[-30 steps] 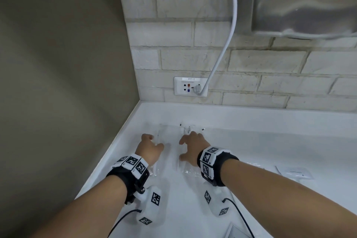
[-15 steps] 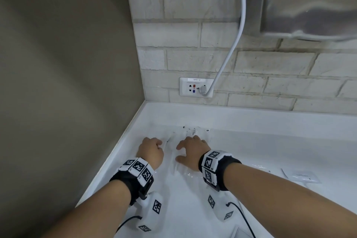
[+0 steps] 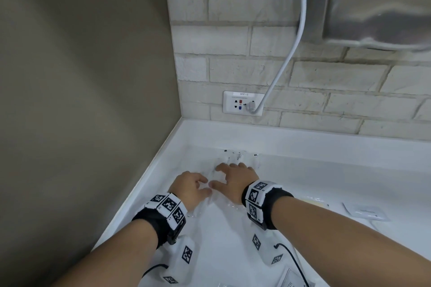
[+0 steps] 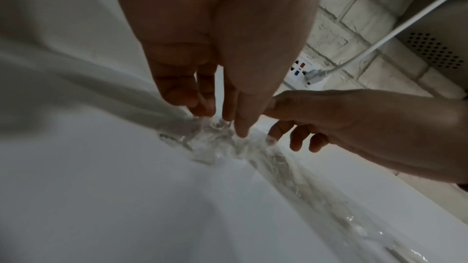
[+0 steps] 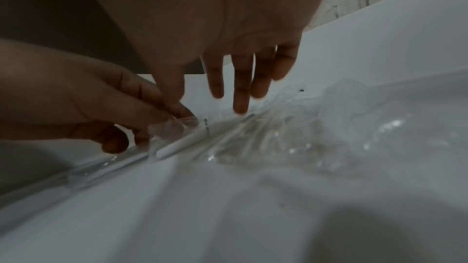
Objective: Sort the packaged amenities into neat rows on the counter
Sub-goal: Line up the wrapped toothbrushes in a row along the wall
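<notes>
White counter (image 3: 326, 170), glossy, w/ a raised lip along the back and left side where it meets the walls. Lying on it in the back-left corner: a bunch of clear plastic-wrapped amenity packets (image 3: 235, 158), crinkly, w/ tiny black print on the far ends, side by side. One packet has a thin white stick (image 5: 182, 144) inside, prob a toothbrush but can't tell. Over to the right, well apart from those, a flat white sachet (image 3: 363, 212) lies flat, and another pale packet (image 3: 314, 200) is just left of it. Near edge: corner of a printed card (image 3: 291, 279).
</notes>
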